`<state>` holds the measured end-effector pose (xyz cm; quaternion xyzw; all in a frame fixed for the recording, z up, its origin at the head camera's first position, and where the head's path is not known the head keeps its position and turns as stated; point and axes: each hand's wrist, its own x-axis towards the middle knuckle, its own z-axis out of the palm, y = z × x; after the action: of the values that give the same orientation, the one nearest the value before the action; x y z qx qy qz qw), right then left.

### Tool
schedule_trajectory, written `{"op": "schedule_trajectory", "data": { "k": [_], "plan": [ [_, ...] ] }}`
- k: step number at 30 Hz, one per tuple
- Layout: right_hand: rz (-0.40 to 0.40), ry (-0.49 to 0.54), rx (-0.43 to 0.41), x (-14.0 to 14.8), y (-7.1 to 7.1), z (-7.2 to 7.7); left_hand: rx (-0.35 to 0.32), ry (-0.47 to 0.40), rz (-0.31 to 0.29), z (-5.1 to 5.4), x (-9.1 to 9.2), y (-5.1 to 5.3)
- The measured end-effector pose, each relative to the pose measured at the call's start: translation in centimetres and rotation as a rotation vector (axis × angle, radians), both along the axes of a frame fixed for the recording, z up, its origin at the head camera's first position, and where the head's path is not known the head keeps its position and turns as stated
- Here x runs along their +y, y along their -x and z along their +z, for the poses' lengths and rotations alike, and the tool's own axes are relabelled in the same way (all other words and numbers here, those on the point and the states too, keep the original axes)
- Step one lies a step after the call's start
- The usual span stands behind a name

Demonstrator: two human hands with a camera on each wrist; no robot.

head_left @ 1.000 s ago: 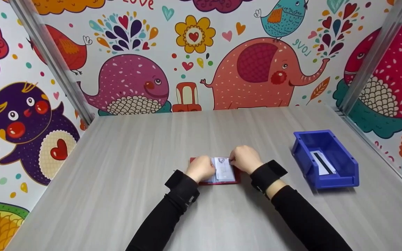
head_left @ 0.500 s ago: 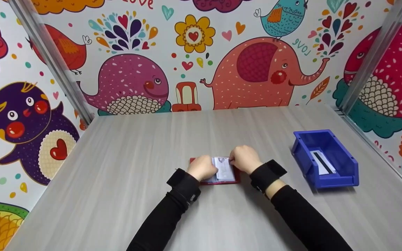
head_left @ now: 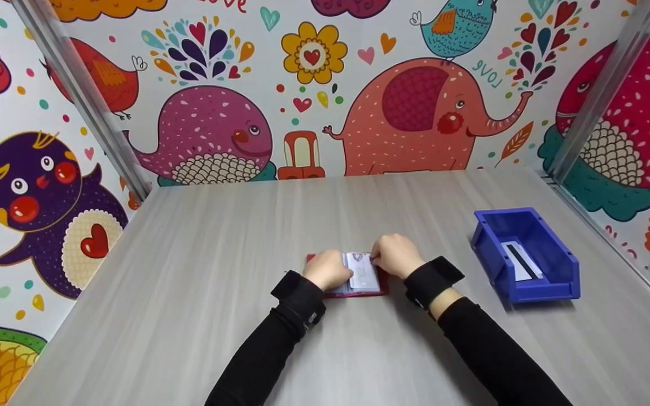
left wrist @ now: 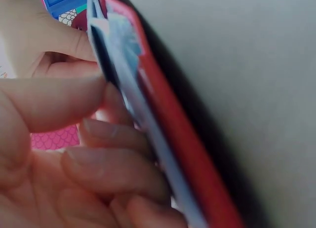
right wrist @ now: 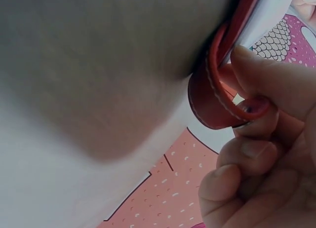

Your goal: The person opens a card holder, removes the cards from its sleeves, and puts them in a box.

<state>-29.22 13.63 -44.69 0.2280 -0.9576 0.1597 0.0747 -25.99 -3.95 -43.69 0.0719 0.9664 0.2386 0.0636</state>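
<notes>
A red card holder [head_left: 383,288] lies spread on the table, its clear sleeves showing a whitish card [head_left: 365,274]. At its left half, my left hand [head_left: 326,270] has its fingers curled; in the left wrist view thumb and forefinger pinch the edge of the sleeves [left wrist: 129,85]. My right hand [head_left: 397,256] grips the upper right edge. From the right wrist view, a stitched red strap [right wrist: 210,99] curls out beside that thumb and forefinger, its snap end resting against the fingers. The hands hide much of the left half and the right corner.
To the right stands a blue bin [head_left: 566,291] holding white cards [head_left: 521,269], the top one with a black stripe. The pale wood-grain table [head_left: 206,265] is bounded by walls with cartoon animals and metal posts.
My left hand has shifted slightly to the right over the sleeves. The right hand keeps its hold, and the card holder stays in place.
</notes>
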Motion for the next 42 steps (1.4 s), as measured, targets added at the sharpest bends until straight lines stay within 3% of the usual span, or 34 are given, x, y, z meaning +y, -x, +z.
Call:
{"op": "schedule_trajectory", "data": {
  "k": [28, 42],
  "plan": [
    [-0.015, -0.017, -0.042, 0.0, -0.1, 0.3, -0.018, -0.005, 0.013, 0.0, -1.1, 0.1],
    [0.012, -0.018, 0.005, 0.1, -0.1, 0.1, -0.066, -0.116, -0.01, 0.5, -2.6, 0.1]
  ]
}}
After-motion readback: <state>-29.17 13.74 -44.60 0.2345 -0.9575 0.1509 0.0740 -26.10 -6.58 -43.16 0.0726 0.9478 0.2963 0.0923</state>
